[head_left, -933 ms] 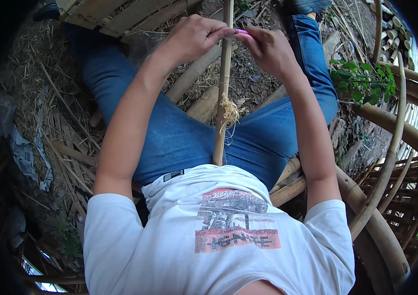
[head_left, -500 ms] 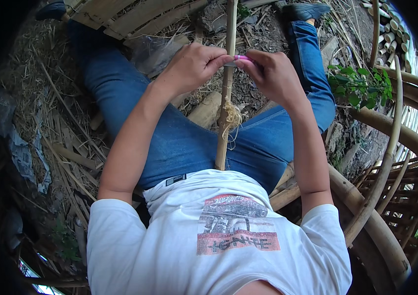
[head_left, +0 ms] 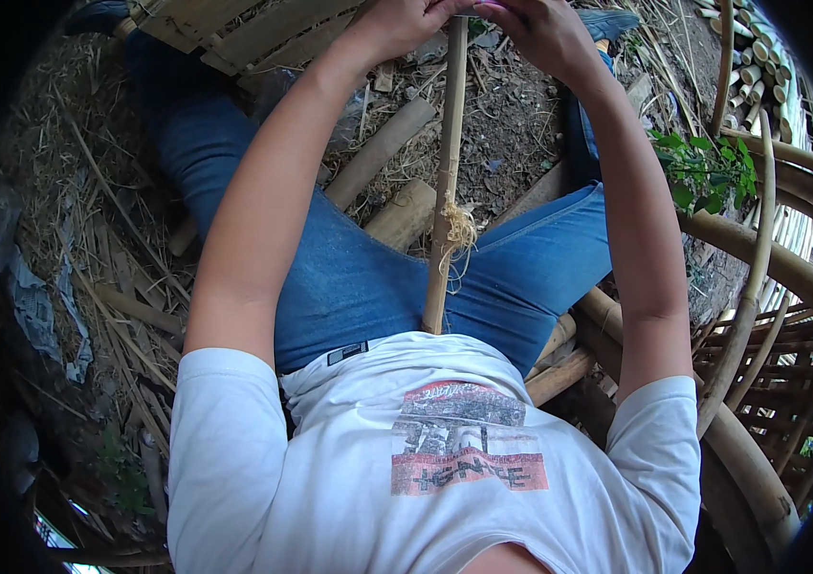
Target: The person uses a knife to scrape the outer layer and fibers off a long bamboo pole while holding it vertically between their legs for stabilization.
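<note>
The straight, pale-brown bamboo stick [head_left: 449,158] runs between the blue denim trouser legs [head_left: 330,273], long axis pointing forward. Left hand [head_left: 392,31] and right hand [head_left: 552,43] flank its far visible end, similarly near. Right fingers: closed, apparently on a slim pink object [head_left: 499,11]. Left grip: cannot tell, frame-cropped.

Text | white T-shirt [head_left: 330,469] | chest print [head_left: 469,435] — dark lettering [head_left: 471,475] (partly blurred)

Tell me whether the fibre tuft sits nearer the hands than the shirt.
No: the fibre tuft is on the stick nearer the white shirt than the left hand or right hand.
</note>
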Tool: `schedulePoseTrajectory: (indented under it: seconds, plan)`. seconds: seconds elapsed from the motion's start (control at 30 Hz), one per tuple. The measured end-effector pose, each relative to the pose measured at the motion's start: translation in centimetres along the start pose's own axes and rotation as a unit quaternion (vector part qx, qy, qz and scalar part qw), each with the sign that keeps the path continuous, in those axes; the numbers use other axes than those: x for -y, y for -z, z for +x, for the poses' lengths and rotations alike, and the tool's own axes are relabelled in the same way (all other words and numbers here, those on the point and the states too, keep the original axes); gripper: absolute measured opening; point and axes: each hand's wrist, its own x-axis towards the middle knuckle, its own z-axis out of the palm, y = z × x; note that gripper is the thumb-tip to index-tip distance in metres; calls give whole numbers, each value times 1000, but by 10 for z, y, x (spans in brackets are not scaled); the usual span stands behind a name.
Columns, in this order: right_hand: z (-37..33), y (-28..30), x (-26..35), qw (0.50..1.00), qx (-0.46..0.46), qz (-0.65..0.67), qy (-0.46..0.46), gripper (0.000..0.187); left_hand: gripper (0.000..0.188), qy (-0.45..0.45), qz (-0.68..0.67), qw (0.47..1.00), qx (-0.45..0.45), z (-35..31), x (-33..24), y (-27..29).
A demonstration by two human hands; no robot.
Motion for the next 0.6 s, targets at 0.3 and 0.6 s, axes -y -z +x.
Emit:
schedulePoseTrajectory:
  seconds: [0.3,0.6]
  plan:
    - [-11,-3,2,1000,8,8,9,30,32,-23,42,999,-19,-9,-13,2]
    - [-19,-5,1,1000,11,18,13,35,28,-5,46,999,-4,-18,-21,3]
